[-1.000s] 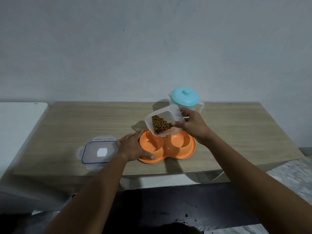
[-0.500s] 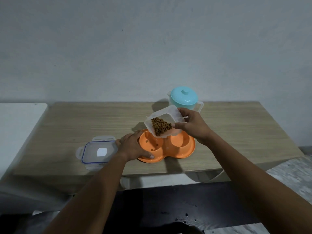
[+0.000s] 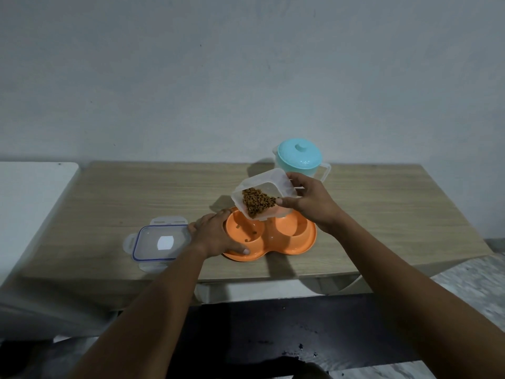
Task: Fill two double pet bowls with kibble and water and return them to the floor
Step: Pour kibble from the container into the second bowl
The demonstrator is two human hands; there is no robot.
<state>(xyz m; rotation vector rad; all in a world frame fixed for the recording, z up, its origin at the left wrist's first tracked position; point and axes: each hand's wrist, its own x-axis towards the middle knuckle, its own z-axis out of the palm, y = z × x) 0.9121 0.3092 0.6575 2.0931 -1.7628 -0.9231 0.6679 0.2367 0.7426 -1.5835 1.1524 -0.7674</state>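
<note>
- The wooden table (image 3: pixel 382 220) is carrying everything, and it is standing against the pale wall; the working things are gathered near its front edge, at about 6 o'clock of the top, probably so that both arms are reaching them easily.
- The orange double pet bowl (image 3: pixel 287 246) is lying flat near that front edge. A few pieces are already lying in its left cup, while its right cup is looking empty. I am seeing only this one bowl; the second one is not in view.
- The teal-lidded jug (image 3: pixel 299 160) is waiting at 12 o'clock from the bowl, close to the wall — I suppose it is holding the water for later.
- The container lid (image 3: pixel 161 242) is lying flat at 9 o'clock from the bowl, just beside the left hand, out of the pouring way.
- The clear container (image 3: pixel 273 184) is being tilted over the left cup, so the kibble (image 3: pixel 257 203) is sliding toward its low corner.
- The right hand (image 3: pixel 311 203) is gripping this container by its side, fingers wrapped around it.
- The left hand (image 3: pixel 216 233) is resting spread and flat on the bowl's left rim — it is holding nothing, only steadying the bowl, I think.
</note>
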